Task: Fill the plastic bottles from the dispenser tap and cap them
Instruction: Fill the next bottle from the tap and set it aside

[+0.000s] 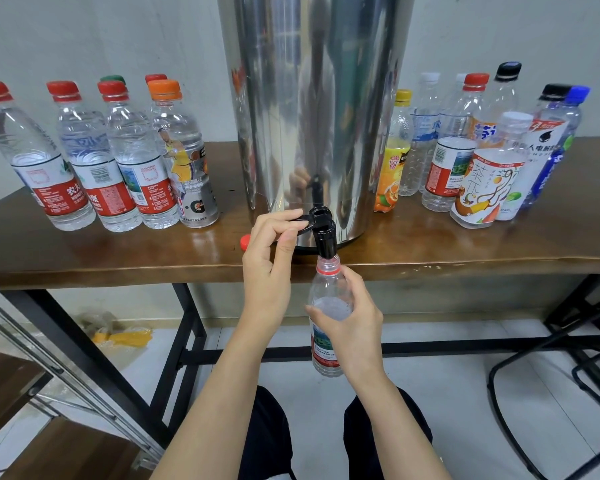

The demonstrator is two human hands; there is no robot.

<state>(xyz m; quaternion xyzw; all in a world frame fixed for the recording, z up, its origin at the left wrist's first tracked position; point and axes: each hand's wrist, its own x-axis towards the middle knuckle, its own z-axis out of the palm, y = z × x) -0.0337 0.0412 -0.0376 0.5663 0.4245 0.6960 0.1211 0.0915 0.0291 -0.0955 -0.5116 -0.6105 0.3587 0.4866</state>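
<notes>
1. The left hand pinches the black lever of the tap between thumb and forefinger, with the other fingers curled below it
2. The right hand grips the plastic bottle around its upper body, fingers wrapped round the front, holding it in the air just below the table's front edge
3. The tap juts out past that edge, so the bottle hangs clear of the table; there is open air beneath it down to the floor, the table's black cross-bar runs behind it, and the person's dark-trousered knees sit below
4. The bottle stands upright with its long axis vertical, its open mouth pointing up and meeting the tap's spout; a red ring circles the neck and a water surface shows inside at finger level
5. A loose red cap lies on the table near the front edge, just beside the left hand and the base of the dispenser
6. The dispenser, a tall steel cylinder, stands mid-table near the front
7. Capped bottles of water cluster to its left, and mixed bottles, some uncapped, to its right
8. The tabletop is glossy brown wood on a black metal frame, against a pale wall; on the pale tiled floor a yellow bag lies at left and black chair legs stand at right
</notes>
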